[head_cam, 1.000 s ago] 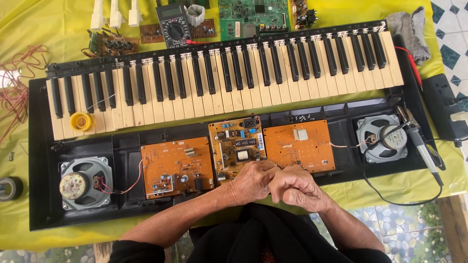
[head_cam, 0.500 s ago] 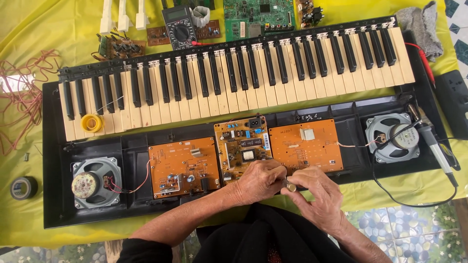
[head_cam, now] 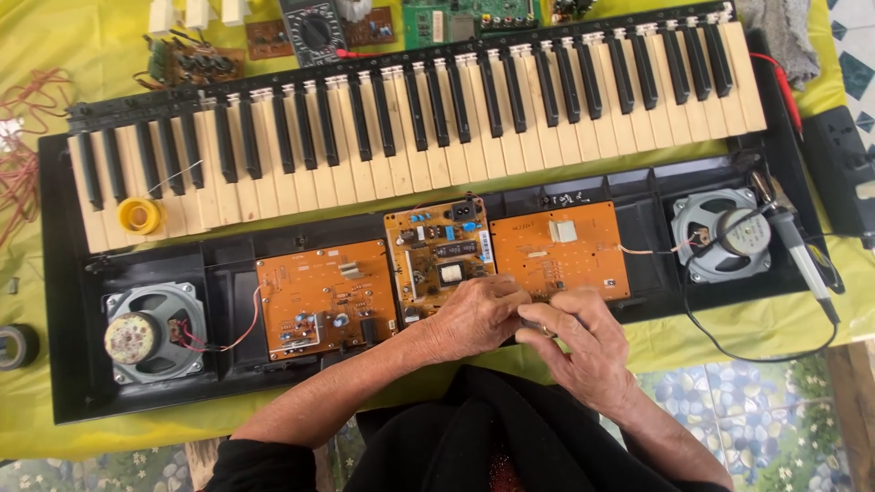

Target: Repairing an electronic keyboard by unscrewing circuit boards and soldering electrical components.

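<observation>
An opened black electronic keyboard lies in front of me with its white and black keys at the back. Three orange circuit boards sit inside: left, middle and right. My left hand and my right hand meet at the case's front edge, just below the middle and right boards. Both hands' fingers are curled around a small part that is mostly hidden between them.
Speakers sit at the left and right ends of the case. A soldering iron lies by the right speaker. A yellow solder spool rests on the keys. A multimeter, loose boards and a tape roll lie on the yellow cloth.
Both hands stay pressed together at the front edge of the case. The right hand's fingers have shifted slightly over the small part, and the view has drifted a little.
</observation>
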